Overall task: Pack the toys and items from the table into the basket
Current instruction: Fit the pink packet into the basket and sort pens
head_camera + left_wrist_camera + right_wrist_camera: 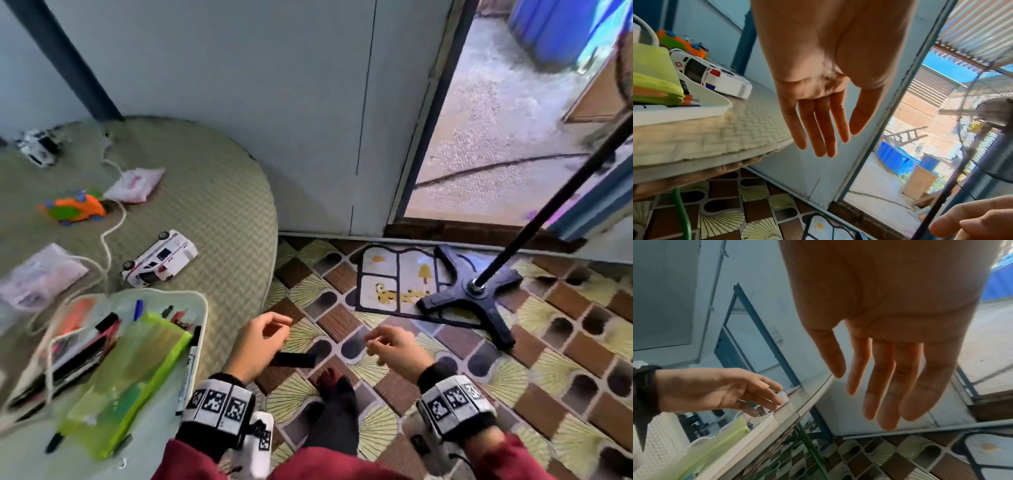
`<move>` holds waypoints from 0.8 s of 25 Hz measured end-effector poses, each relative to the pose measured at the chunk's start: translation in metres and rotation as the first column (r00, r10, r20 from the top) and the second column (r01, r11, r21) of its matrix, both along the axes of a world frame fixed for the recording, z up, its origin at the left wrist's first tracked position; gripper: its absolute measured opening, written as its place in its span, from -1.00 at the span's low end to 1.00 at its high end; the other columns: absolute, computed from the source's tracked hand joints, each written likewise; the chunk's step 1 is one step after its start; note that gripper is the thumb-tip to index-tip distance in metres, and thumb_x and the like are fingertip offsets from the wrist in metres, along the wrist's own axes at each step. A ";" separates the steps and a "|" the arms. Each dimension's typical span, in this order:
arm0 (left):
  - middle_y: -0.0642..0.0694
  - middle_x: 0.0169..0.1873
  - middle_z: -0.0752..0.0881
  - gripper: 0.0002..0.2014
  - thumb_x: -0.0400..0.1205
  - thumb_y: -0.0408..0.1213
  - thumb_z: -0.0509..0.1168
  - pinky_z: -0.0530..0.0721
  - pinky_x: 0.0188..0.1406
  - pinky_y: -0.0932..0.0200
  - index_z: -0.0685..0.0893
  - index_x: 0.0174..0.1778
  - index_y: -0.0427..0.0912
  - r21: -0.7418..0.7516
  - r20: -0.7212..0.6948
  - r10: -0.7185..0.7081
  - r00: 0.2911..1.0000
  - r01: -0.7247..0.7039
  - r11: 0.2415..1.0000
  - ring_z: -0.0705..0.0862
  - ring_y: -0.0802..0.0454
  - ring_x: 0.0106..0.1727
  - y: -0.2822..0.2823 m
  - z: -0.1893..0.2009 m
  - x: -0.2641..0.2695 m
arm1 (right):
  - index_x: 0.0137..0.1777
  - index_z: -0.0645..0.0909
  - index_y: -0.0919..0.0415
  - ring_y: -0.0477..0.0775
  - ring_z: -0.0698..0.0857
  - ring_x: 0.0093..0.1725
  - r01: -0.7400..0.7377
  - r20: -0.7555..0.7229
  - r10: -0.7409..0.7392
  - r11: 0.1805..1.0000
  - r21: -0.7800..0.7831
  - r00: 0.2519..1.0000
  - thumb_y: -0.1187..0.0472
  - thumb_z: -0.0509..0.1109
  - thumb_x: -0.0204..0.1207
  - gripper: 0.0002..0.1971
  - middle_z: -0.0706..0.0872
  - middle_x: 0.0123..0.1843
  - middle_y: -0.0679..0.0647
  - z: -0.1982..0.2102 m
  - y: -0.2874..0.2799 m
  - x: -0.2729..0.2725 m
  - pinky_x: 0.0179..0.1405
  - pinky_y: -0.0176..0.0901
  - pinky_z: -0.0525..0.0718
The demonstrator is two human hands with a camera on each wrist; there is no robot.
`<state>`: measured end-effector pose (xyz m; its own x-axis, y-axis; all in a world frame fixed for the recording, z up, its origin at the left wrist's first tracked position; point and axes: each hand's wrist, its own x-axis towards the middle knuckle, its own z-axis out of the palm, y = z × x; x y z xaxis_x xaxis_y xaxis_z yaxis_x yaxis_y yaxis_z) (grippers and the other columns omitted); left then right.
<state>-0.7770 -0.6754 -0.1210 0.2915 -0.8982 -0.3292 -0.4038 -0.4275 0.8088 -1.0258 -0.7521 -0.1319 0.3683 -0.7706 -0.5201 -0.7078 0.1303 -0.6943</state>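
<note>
The white basket (202,308) stands at the near edge of the round table (222,212), holding a green pouch (126,377), pens and other items. On the table lie a white ambulance toy (159,258), an orange-green toy (73,207), two pink pouches (133,185) (37,274), a small white car (37,147) and a white cord (109,233). My left hand (274,330) hovers empty just right of the basket, off the table edge. My right hand (375,344) hangs empty over the floor beside it. Both wrist views show relaxed fingers: left hand (835,141), right hand (863,400).
A fan stand with a black cross base (476,291) and slanted pole rises at right, standing partly on a small door mat (394,277). An open doorway (496,137) lies beyond. My foot in a dark sock (334,411) rests on the patterned tile floor.
</note>
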 end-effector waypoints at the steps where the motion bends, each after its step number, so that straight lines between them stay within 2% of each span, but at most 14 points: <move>1: 0.03 -0.15 0.79 -0.84 0.61 -0.32 0.35 0.59 -0.10 0.39 0.73 -0.11 0.07 -0.014 0.004 0.041 0.999 -0.041 0.999 0.73 0.13 -0.06 -0.010 0.000 0.008 | -0.20 0.60 0.04 -0.02 0.66 -0.32 -0.029 0.015 0.029 1.000 -0.007 0.999 0.27 0.31 0.55 -0.86 0.74 -0.20 0.11 0.001 -0.019 0.013 -0.19 -0.14 0.68; 2: 0.05 -0.14 0.79 -0.85 0.61 -0.32 0.35 0.57 -0.12 0.42 0.74 -0.10 0.05 -0.028 0.009 0.078 0.997 -0.077 0.997 0.73 0.16 -0.06 -0.022 0.001 0.018 | -0.15 0.62 0.10 -0.04 0.64 -0.36 -0.061 0.023 0.061 0.998 -0.006 0.998 0.29 0.30 0.56 -0.89 0.72 -0.23 0.10 0.000 -0.038 0.026 -0.20 -0.11 0.69; 4: 0.10 -0.13 0.78 -0.86 0.61 -0.33 0.35 0.54 -0.14 0.49 0.75 -0.08 0.03 -0.043 0.031 0.133 0.991 -0.132 0.990 0.71 0.27 -0.07 -0.042 0.005 0.035 | -0.02 0.66 0.20 -0.02 0.66 -0.29 -0.136 0.012 0.136 0.991 -0.009 0.991 0.26 0.27 0.57 -0.86 0.72 -0.20 0.09 0.001 -0.071 0.052 -0.10 -0.03 0.72; 5: 0.12 -0.14 0.78 -0.86 0.61 -0.33 0.35 0.52 -0.16 0.54 0.74 -0.10 0.04 -0.058 0.043 0.167 0.985 -0.164 0.985 0.70 0.32 -0.10 -0.053 0.007 0.045 | 0.03 0.67 0.20 -0.03 0.66 -0.24 -0.179 0.008 0.180 0.984 -0.017 0.984 0.25 0.26 0.57 -0.84 0.73 -0.17 0.07 0.000 -0.090 0.066 -0.08 -0.07 0.71; 7: 0.14 -0.17 0.77 -0.84 0.61 -0.34 0.36 0.51 -0.19 0.59 0.73 -0.14 0.06 -0.093 0.065 0.238 0.969 -0.232 0.968 0.69 0.35 -0.14 -0.075 0.011 0.065 | 0.05 0.67 0.19 -0.14 0.62 -0.25 -0.239 0.040 0.240 0.971 -0.027 0.970 0.25 0.27 0.59 -0.84 0.69 -0.18 -0.03 0.002 -0.125 0.095 -0.15 -0.26 0.65; 9: 0.11 -0.16 0.77 -0.86 0.62 -0.35 0.35 0.53 -0.17 0.59 0.73 -0.11 0.01 -0.120 0.072 0.314 0.947 -0.305 0.945 0.70 0.30 -0.12 -0.093 0.014 0.085 | 0.00 0.66 0.13 -0.17 0.59 -0.31 -0.293 0.076 0.295 0.956 -0.032 0.953 0.25 0.28 0.59 -0.88 0.67 -0.21 -0.05 0.005 -0.155 0.124 -0.23 -0.32 0.61; 11: 0.09 -0.16 0.78 -0.88 0.61 -0.36 0.35 0.54 -0.16 0.58 0.74 -0.09 -0.04 -0.132 0.067 0.369 0.927 -0.358 0.924 0.70 0.28 -0.14 -0.104 0.015 0.098 | -0.08 0.63 0.07 -0.10 0.62 -0.32 -0.339 0.088 0.339 0.941 -0.023 0.937 0.28 0.29 0.57 -0.88 0.71 -0.20 0.02 0.007 -0.176 0.145 -0.24 -0.24 0.65; 14: 0.07 -0.16 0.78 -0.85 0.61 -0.37 0.36 0.56 -0.15 0.54 0.73 -0.13 0.00 -0.151 0.035 0.473 0.880 -0.463 0.873 0.70 0.23 -0.13 -0.118 0.011 0.113 | -0.16 0.60 -0.04 -0.02 0.65 -0.31 -0.433 0.082 0.432 0.901 -0.014 0.898 0.31 0.28 0.55 -0.80 0.72 -0.21 0.07 0.007 -0.204 0.179 -0.22 -0.15 0.68; 15: 0.07 -0.17 0.78 -0.85 0.61 -0.37 0.36 0.57 -0.15 0.52 0.73 -0.13 0.01 -0.154 0.035 0.507 0.861 -0.496 0.854 0.70 0.21 -0.12 -0.123 0.009 0.118 | -0.18 0.60 -0.07 -0.03 0.66 -0.31 -0.464 0.077 0.464 0.886 -0.022 0.883 0.30 0.28 0.54 -0.79 0.73 -0.22 0.05 0.005 -0.216 0.190 -0.21 -0.15 0.67; 18: 0.02 -0.15 0.79 -0.85 0.61 -0.41 0.35 0.59 -0.11 0.48 0.74 -0.09 -0.06 -0.168 0.031 0.601 0.798 -0.589 0.790 0.71 0.12 -0.08 -0.138 0.000 0.135 | -0.18 0.62 -0.07 -0.17 0.61 -0.36 -0.572 0.059 0.574 0.819 -0.036 0.817 0.30 0.30 0.52 -0.79 0.72 -0.22 -0.02 0.003 -0.248 0.227 -0.28 -0.36 0.58; 20: 0.02 -0.13 0.79 -0.84 0.60 -0.43 0.34 0.60 -0.08 0.45 0.74 -0.08 -0.06 -0.181 0.026 0.648 0.761 -0.634 0.751 0.72 0.12 -0.06 -0.147 -0.002 0.144 | -0.20 0.63 -0.07 -0.14 0.62 -0.35 -0.616 0.066 0.616 0.788 -0.021 0.785 0.32 0.29 0.50 -0.76 0.74 -0.22 0.01 0.001 -0.268 0.250 -0.23 -0.28 0.62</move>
